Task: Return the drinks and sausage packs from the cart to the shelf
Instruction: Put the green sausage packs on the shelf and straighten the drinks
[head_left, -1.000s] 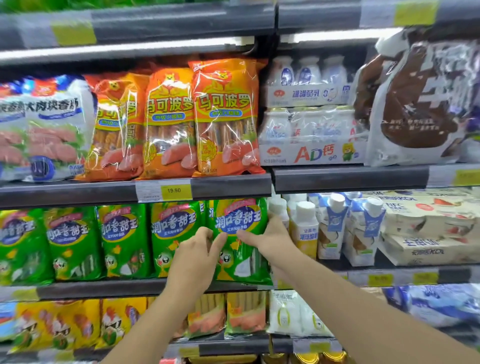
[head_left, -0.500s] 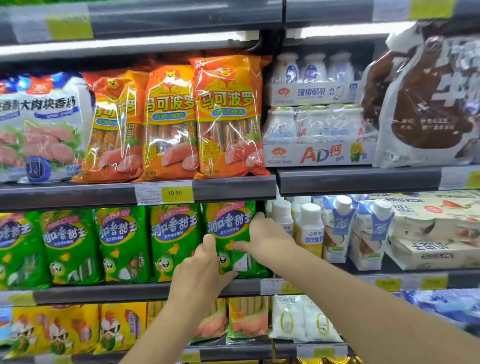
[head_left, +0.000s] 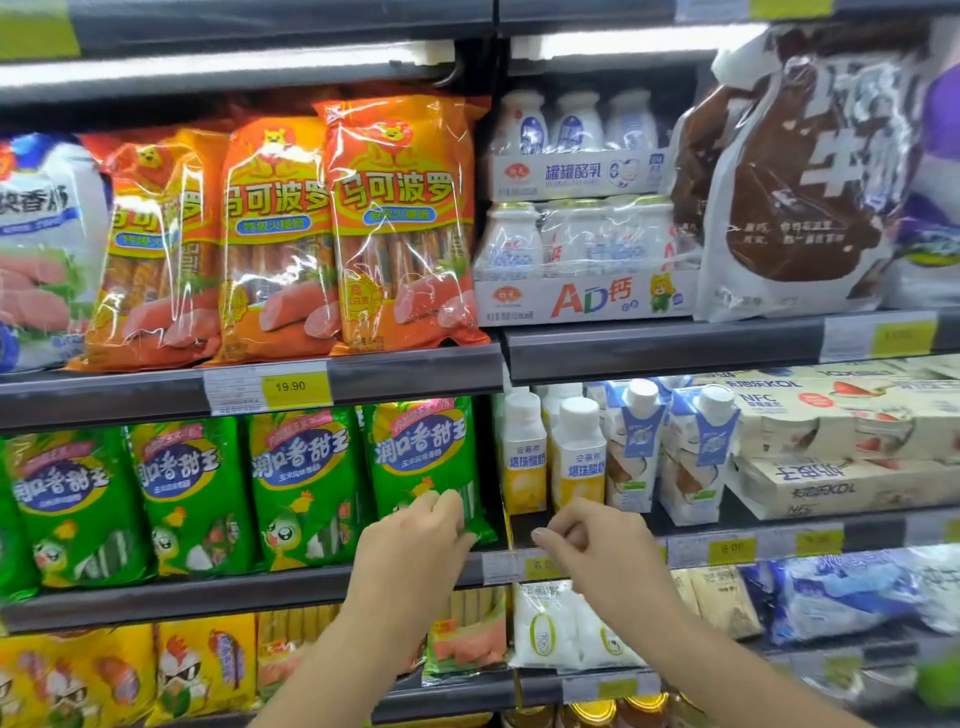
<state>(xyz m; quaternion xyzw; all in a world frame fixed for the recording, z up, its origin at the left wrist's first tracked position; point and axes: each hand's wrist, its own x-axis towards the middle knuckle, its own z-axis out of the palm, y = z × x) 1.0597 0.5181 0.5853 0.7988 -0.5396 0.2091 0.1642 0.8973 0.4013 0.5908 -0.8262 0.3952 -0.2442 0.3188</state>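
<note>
— Both hands have dropped away from the green sausage pack (head_left: 423, 467) since a moment ago; the right hand (head_left: 587, 545) has left it entirely.
— Where does it stand?
— Upright at the right end of its shelf (head_left: 234, 597), beside the white bottles (head_left: 524, 452).
— And the hands?
— The left hand (head_left: 415, 540) touches its lower corner with loosely curled fingers, gripping nothing; the right hangs half-curled, empty, by the shelf edge.

Four orange sausage packs (head_left: 400, 223) are standing along the upper shelf (head_left: 156, 389), and four full green sausage packs (head_left: 421, 462) are lining the shelf below, a fifth peeking at the left edge. Two yellow drink bottles (head_left: 577, 457) and two blue-capped cartons (head_left: 635, 447) are sitting beside them. Two hands are showing.
</note>
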